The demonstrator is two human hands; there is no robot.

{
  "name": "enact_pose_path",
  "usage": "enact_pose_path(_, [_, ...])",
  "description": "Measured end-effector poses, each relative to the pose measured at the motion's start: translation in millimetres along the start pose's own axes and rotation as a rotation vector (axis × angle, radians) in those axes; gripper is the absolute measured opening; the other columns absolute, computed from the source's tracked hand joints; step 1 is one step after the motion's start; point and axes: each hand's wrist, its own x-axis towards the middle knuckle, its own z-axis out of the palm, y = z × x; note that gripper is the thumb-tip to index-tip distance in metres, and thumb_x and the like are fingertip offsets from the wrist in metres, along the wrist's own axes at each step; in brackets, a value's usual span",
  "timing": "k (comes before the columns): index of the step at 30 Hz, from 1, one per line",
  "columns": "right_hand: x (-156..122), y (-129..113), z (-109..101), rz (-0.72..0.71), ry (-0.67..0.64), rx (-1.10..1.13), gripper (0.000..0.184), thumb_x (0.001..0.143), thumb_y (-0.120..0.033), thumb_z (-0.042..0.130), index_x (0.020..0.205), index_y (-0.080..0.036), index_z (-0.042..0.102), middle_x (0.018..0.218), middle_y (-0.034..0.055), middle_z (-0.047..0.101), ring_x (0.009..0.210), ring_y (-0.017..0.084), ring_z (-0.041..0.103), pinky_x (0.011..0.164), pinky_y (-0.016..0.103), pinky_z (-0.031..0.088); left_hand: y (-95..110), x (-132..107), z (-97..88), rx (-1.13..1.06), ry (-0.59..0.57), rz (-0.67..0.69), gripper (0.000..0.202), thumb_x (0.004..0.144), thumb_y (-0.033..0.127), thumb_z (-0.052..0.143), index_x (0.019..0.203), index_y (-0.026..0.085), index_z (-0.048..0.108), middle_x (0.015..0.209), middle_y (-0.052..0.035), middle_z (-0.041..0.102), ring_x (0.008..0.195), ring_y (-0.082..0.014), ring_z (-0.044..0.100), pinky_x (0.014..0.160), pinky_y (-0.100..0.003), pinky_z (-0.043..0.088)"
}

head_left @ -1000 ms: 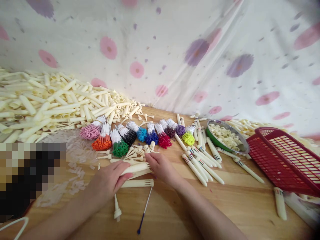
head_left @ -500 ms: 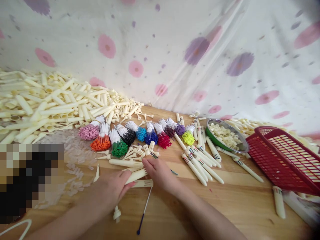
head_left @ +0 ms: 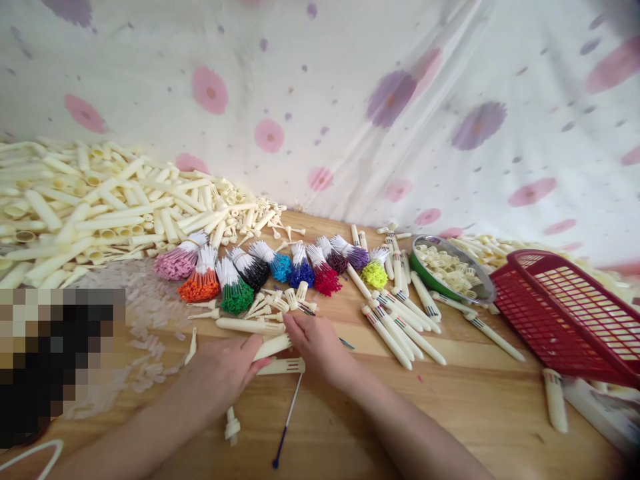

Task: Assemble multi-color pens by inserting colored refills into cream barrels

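Note:
My left hand (head_left: 233,367) is closed around a cream pen barrel (head_left: 271,347) that points to the right. At the barrel's right end, my right hand (head_left: 320,343) has its fingers pinched; they cover that end, and a dark-tipped refill (head_left: 307,309) pokes out just above them. Another cream barrel with slots (head_left: 286,366) lies below, and one more barrel (head_left: 247,326) lies above. A single blue-and-white refill (head_left: 289,420) rests on the table near me. Behind my hands sit small slotted cream parts (head_left: 280,301) and tied refill bundles in several colours, such as green (head_left: 237,290) and red (head_left: 326,273).
A large heap of cream barrels (head_left: 100,207) fills the left back. Clear little tubes (head_left: 145,320) are spread before it. Assembled pens (head_left: 400,327) lie right of centre, beside a green-sided bowl (head_left: 423,270) of cream parts and a tilted red basket (head_left: 565,320).
The whole view has shifted very slightly. Both hands keep their grip at the same barrel, with almost no visible movement.

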Motion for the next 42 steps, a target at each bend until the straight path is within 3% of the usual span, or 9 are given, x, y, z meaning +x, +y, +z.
enact_pose_path(4, [-4.8, 2.1, -5.2, -0.191, 0.174, -0.055, 0.044, 0.097, -0.026, 0.029, 0.06, -0.017, 0.052, 0.052, 0.0007, 0.052, 0.048, 0.012, 0.045, 0.049, 0.023, 0.034, -0.1, 3.9, -5.9, -0.13, -0.038, 0.044, 0.037, 0.085, 0.051, 0.04, 0.079, 0.02, 0.058, 0.072, -0.0022, 0.059, 0.067, -0.0176, 0.054, 0.06, -0.025, 0.037])
enact_pose_path(7, [-12.2, 4.3, -11.8, -0.593, 0.405, -0.095, 0.045, 0.098, -0.027, 0.022, 0.072, -0.015, 0.056, 0.061, 0.0056, 0.056, 0.057, 0.015, 0.046, 0.057, 0.026, 0.039, -1.7, 3.0, -18.8, -0.654, -0.45, -0.043, 0.053, 0.081, 0.066, 0.036, 0.086, 0.018, 0.059, 0.056, 0.0047, 0.043, 0.047, -0.0099, 0.035, 0.046, -0.02, 0.027])
enact_pose_path(10, [-14.3, 5.0, -11.3, -0.669, 0.449, -0.113, 0.042, 0.098, -0.027, 0.023, 0.073, -0.016, 0.055, 0.06, 0.0052, 0.055, 0.057, 0.016, 0.045, 0.055, 0.026, 0.038, -3.4, 0.6, -23.3, -0.966, -0.711, -0.22, 0.06, 0.081, 0.069, 0.031, 0.09, 0.016, 0.059, 0.051, 0.0104, 0.02, 0.042, -0.007, 0.01, 0.04, -0.02, 0.011])
enact_pose_path(20, [5.2, 6.9, 1.6, 0.049, 0.035, -0.051, 0.045, 0.096, -0.028, 0.033, 0.054, -0.019, 0.047, 0.046, -0.0026, 0.045, 0.042, 0.01, 0.038, 0.044, 0.023, 0.027, -20.3, 10.3, 11.6, -0.101, 0.081, 0.158, 0.044, 0.086, 0.055, 0.037, 0.089, 0.02, 0.064, 0.082, -0.0076, 0.067, 0.077, -0.0241, 0.062, 0.071, -0.033, 0.045])
enact_pose_path(23, [2.7, 8.1, -7.1, -0.29, 0.268, -0.118, 0.045, 0.098, -0.029, 0.027, 0.063, -0.017, 0.053, 0.056, 0.0025, 0.054, 0.052, 0.013, 0.044, 0.052, 0.024, 0.034, -16.1, 13.2, 2.4, -0.373, 0.015, 0.061, 0.047, 0.082, 0.06, 0.042, 0.102, 0.021, 0.059, 0.085, -0.0033, 0.064, 0.074, -0.0178, 0.059, 0.066, -0.026, 0.045])
enact_pose_path(26, [-1.3, 7.4, -13.1, -0.666, 0.387, -0.142, 0.043, 0.098, -0.028, 0.027, 0.072, -0.015, 0.058, 0.062, 0.0062, 0.058, 0.059, 0.016, 0.045, 0.058, 0.026, 0.038, -7.8, 12.6, -10.5, -0.865, -0.532, -0.201, 0.062, 0.078, 0.072, 0.033, 0.092, 0.018, 0.059, 0.052, 0.0079, 0.036, 0.04, -0.007, 0.025, 0.039, -0.018, 0.023])
enact_pose_path(29, [-3.3, 3.9, -12.5, -0.691, 0.4, -0.146, 0.042, 0.097, -0.024, 0.028, 0.065, -0.016, 0.055, 0.055, 0.0037, 0.053, 0.054, 0.015, 0.041, 0.054, 0.026, 0.035, -2.9, 10.2, -14.6, -0.947, -0.758, -0.252, 0.064, 0.068, 0.081, 0.036, 0.071, 0.019, 0.051, 0.046, 0.0121, 0.019, 0.039, -0.0057, 0.008, 0.036, -0.02, 0.009])
enact_pose_path(36, [5.4, -0.1, 2.1, -0.179, 0.26, -0.068, 0.045, 0.097, -0.027, 0.029, 0.056, -0.019, 0.046, 0.049, -0.002, 0.045, 0.045, 0.01, 0.04, 0.048, 0.023, 0.029, 3.3, 10.3, -5.6, -0.205, -0.168, -0.09, 0.039, 0.084, 0.055, 0.035, 0.073, 0.021, 0.048, 0.067, -0.001, 0.053, 0.066, -0.019, 0.051, 0.062, -0.028, 0.034])
enact_pose_path(42, [7.1, 8.6, 1.8, -0.346, 0.3, -0.038, 0.048, 0.098, -0.031, 0.025, 0.059, -0.018, 0.05, 0.055, 0.0016, 0.049, 0.053, 0.013, 0.045, 0.053, 0.023, 0.034, 3.4, 11.3, -7.0, -0.277, -0.19, -0.084, 0.04, 0.084, 0.057, 0.033, 0.076, 0.021, 0.048, 0.067, 0.0001, 0.051, 0.066, -0.0181, 0.049, 0.061, -0.028, 0.034])
